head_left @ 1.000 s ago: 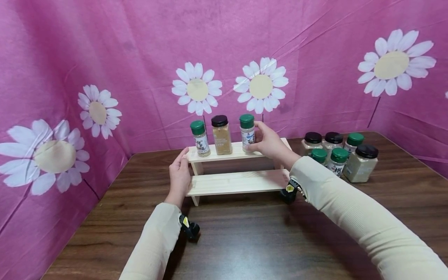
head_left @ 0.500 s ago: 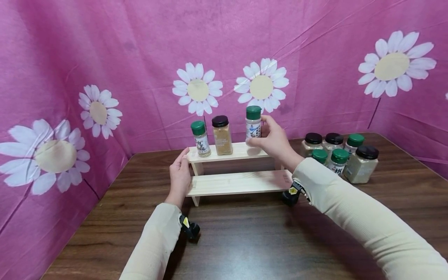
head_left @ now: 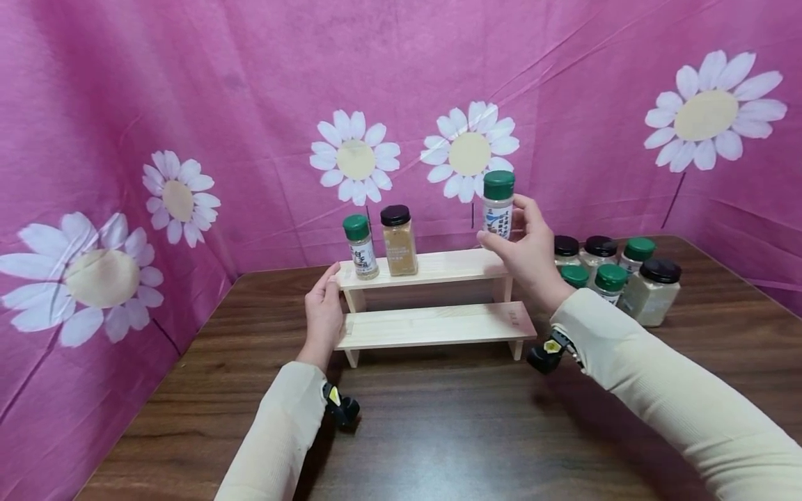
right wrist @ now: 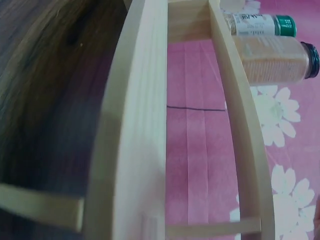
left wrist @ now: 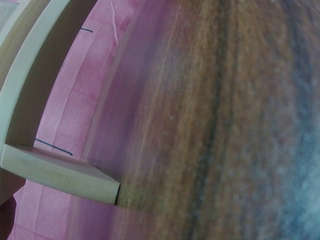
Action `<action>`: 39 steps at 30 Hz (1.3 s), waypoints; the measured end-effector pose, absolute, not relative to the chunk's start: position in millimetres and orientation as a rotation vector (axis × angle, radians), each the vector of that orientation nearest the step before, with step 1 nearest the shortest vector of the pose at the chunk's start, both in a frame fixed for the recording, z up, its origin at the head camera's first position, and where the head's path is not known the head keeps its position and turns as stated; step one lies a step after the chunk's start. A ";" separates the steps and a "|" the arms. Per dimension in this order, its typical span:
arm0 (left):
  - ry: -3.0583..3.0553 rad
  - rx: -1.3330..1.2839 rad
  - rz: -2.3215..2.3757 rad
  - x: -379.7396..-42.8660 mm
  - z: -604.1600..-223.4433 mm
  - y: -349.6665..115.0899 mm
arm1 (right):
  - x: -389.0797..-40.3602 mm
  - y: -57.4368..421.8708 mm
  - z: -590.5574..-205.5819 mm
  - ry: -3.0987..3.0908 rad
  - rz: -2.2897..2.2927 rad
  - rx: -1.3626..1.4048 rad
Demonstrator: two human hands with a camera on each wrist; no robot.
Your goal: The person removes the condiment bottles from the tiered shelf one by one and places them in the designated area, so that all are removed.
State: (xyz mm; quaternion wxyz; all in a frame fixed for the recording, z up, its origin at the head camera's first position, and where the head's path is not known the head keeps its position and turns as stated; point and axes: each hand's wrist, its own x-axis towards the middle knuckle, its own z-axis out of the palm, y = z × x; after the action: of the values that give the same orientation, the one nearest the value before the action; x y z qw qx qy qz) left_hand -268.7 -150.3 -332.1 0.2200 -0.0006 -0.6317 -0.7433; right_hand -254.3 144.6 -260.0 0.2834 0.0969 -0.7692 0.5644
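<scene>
Where the brown wood-grain desk (head_left: 432, 417) comes nearest, two cream-sleeved arms (head_left: 633, 358) reach in, their hands well apart. The left hand (head_left: 322, 309) rests against the left end of a pale, two-step wooden rack (head_left: 432, 325); some of its fingers are hidden, so I cannot tell whether they curl round the wood. On the far, upper step (head_left: 451, 264), toward the left, stand a slim jar with a green cap (head_left: 361, 254) and, just to its right, a square jar with a black lid (head_left: 399, 247). The right hand (head_left: 532, 257) pinches another green-capped jar (head_left: 498, 202) between thumb and fingers, upright and raised near the right end of that step. A second ago this jar was down at the upper step; since then it has gone up and to the right, while the left hand and the two standing jars have stayed put. That suggests its place is unsettled, and only those two look placed for now. At the right, on the desk, six more jars (head_left: 610, 278) with green or black lids cluster together. Farthest back hangs a pink cloth (head_left: 250, 104) printed with white daisies.
</scene>
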 end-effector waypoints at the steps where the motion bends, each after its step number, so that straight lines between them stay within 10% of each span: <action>1: -1.748 0.001 -2.053 -268.6 -331.7 -150.3 | -253.0 147.1 -260.7 -2.033 1.490 0.272; 39: -1.801 0.024 -2.036 -265.5 -329.0 -150.3 | -173.0 246.9 -328.3 -2.435 0.888 0.117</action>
State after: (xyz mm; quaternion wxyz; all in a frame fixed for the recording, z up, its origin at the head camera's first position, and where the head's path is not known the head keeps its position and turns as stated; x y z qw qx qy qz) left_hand -265.5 -150.3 -329.0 0.2098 0.0087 -0.6478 -0.7323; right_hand -173.0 246.9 -328.3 0.2701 0.0434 -0.9037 0.3294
